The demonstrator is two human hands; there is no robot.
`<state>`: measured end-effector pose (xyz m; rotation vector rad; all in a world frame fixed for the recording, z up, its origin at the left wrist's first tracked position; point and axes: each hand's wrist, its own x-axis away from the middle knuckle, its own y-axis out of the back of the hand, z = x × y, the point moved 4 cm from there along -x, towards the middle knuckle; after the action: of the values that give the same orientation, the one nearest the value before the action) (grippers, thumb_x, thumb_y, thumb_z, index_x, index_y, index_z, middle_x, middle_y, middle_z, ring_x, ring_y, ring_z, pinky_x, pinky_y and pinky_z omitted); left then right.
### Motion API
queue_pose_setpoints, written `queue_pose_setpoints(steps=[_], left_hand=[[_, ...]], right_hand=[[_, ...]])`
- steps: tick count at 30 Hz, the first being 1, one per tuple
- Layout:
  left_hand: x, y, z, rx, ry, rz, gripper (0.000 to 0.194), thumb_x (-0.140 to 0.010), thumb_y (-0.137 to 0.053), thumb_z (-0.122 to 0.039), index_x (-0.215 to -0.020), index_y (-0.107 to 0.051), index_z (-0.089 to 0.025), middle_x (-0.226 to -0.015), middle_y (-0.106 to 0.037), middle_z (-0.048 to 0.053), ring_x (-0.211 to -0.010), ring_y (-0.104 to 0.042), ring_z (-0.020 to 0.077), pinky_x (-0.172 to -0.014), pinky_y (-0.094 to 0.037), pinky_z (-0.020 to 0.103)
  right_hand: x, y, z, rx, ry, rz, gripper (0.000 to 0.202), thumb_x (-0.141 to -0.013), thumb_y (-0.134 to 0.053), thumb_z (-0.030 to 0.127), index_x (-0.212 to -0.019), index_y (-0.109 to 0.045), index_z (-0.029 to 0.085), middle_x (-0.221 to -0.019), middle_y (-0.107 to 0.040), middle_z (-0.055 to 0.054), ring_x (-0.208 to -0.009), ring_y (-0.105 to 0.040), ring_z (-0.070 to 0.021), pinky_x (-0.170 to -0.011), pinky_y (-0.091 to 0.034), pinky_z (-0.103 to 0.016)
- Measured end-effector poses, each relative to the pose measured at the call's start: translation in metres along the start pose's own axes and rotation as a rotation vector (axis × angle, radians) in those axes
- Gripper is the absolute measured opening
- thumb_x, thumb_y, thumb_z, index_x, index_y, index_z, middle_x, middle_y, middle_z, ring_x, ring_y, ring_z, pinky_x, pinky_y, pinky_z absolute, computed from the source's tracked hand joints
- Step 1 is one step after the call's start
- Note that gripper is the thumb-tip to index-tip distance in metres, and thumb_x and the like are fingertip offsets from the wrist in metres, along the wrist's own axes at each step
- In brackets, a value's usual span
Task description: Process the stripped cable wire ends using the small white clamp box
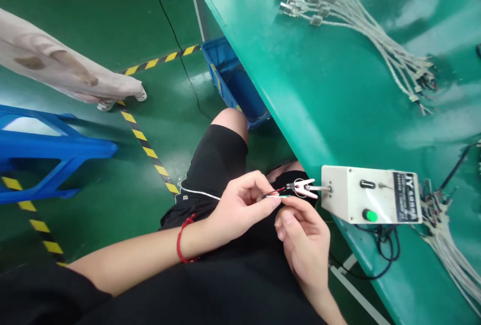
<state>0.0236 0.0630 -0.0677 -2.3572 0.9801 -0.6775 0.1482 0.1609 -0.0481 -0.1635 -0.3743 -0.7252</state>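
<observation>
Thin coloured wires (278, 192), red, black, white and green, run between my fingertips and the clip. My left hand (246, 205), with a red cord at the wrist, pinches them between thumb and fingers. My right hand (306, 235) is closed, its index fingertip touching the green and white wire ends; whether it grips anything is hidden. Just beyond the fingers a white-handled spring clip (302, 188) sits on the shaft of a cream machine box (341, 200). That box has a green knob (370, 215) and stands at the edge of the green table (300, 94).
Bundles of pale cables (361, 24) lie on the table, more (447, 245) beyond the machine. Below the table edge is a blue crate (229, 79). A blue stool (56, 149) and a person's legs (67, 64) are at the left. A black cord (391, 260) hangs near the machine.
</observation>
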Motion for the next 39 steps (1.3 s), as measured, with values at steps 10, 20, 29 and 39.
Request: queue_pose_setpoints(steps=[10,20,29,39], left_hand=[[0.009,-0.004,-0.001,-0.061,0.009,0.092,0.015,-0.092,-0.076,-0.020,-0.087,-0.063,-0.015,-0.073,-0.067,0.001,-0.062,-0.055,0.0090,-0.056,-0.039,0.021],[0.009,-0.008,-0.004,-0.134,0.050,0.129,0.012,-0.094,-0.073,-0.026,-0.094,-0.066,-0.015,-0.078,-0.068,0.002,-0.067,-0.067,0.0136,-0.060,-0.048,0.024],[0.010,-0.011,-0.009,-0.150,0.078,0.319,0.019,-0.099,-0.066,-0.032,-0.097,-0.072,-0.013,-0.084,-0.076,0.010,-0.079,-0.075,0.0225,-0.073,-0.058,0.032],[0.008,-0.010,-0.007,-0.211,0.039,0.208,0.035,-0.094,-0.071,-0.045,-0.093,-0.075,-0.011,-0.076,-0.072,0.007,-0.063,-0.062,0.0113,-0.060,-0.048,0.021]], right_hand=[[-0.006,-0.014,0.003,-0.269,-0.088,0.003,0.010,-0.089,-0.078,0.031,-0.094,-0.075,0.023,-0.058,-0.061,0.003,-0.050,-0.051,-0.0083,-0.048,-0.040,-0.020],[-0.008,-0.016,0.003,-0.343,-0.141,0.015,0.009,-0.091,-0.074,0.029,-0.089,-0.070,0.021,-0.057,-0.054,0.005,-0.051,-0.043,-0.0071,-0.050,-0.036,-0.019],[-0.008,-0.013,0.005,-0.133,-0.074,-0.048,0.015,-0.091,-0.075,0.033,-0.087,-0.071,0.019,-0.061,-0.061,0.003,-0.049,-0.050,-0.0086,-0.045,-0.041,-0.020],[0.003,-0.003,0.026,0.420,0.468,-0.238,0.022,-0.087,-0.076,0.042,-0.096,-0.078,0.022,-0.072,-0.073,-0.006,-0.055,-0.069,-0.0213,-0.047,-0.057,-0.030]])
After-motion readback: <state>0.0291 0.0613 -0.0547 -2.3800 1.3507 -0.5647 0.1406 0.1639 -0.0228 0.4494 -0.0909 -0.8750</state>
